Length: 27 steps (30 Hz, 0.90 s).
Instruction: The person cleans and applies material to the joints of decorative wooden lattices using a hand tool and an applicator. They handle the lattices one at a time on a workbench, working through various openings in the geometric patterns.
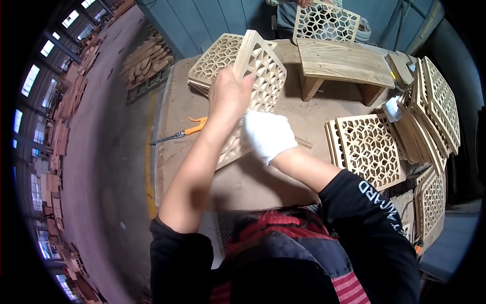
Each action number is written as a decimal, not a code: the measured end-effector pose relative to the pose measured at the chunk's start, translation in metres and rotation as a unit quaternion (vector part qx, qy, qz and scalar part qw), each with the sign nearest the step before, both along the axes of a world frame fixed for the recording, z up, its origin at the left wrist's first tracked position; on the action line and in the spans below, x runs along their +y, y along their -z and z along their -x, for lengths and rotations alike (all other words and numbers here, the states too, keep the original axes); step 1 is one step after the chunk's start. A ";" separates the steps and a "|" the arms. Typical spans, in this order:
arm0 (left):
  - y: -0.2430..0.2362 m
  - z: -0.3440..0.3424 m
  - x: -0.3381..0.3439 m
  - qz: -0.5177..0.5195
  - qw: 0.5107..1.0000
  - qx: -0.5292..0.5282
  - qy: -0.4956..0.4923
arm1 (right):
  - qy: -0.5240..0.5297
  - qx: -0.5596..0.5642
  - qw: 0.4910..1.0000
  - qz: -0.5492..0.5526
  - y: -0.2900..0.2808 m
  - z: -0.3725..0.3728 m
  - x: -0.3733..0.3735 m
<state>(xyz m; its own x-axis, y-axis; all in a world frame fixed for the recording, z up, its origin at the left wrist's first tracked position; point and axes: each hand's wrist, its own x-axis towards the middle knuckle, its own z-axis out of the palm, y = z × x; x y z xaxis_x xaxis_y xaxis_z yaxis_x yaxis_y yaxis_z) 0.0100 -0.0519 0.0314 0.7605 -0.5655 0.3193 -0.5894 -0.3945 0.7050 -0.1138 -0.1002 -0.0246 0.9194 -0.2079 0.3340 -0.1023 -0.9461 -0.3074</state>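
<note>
A pale wooden lattice panel [268,76] stands tilted on edge over the workbench in front of me. My left hand [230,93], bare, is closed around its thick side edge near the top. A white glove covers my right hand [269,136], which lies against the panel's lower face with the fingers curled. Whatever those fingers may hold is hidden. Left of the panel, an air blow gun with an orange handle [195,126] rests on the bench, partly behind my left forearm. A thin wooden strip [304,143] shows just beyond the glove.
Stacked lattice panels lie at the back left [215,58] and right [372,149], with more leaning at the far right [440,106]. A low wooden stool [347,61] stands at the back. Behind it another person's hand [305,3] touches a lattice panel [326,23].
</note>
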 end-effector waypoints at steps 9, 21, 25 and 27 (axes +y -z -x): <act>-0.008 0.007 0.000 -0.033 0.998 0.040 -0.032 | -0.001 -0.026 1.000 0.004 0.003 0.001 -0.005; 0.006 -0.001 0.005 -0.002 1.000 0.017 -0.005 | -0.007 -0.031 0.998 0.046 -0.006 -0.005 0.008; 0.006 -0.011 0.011 0.011 1.000 0.019 -0.018 | 0.000 0.020 0.999 -0.029 -0.005 0.012 0.005; 0.008 -0.011 0.014 0.011 0.999 0.021 -0.028 | 0.012 0.040 0.999 0.009 -0.004 0.007 -0.001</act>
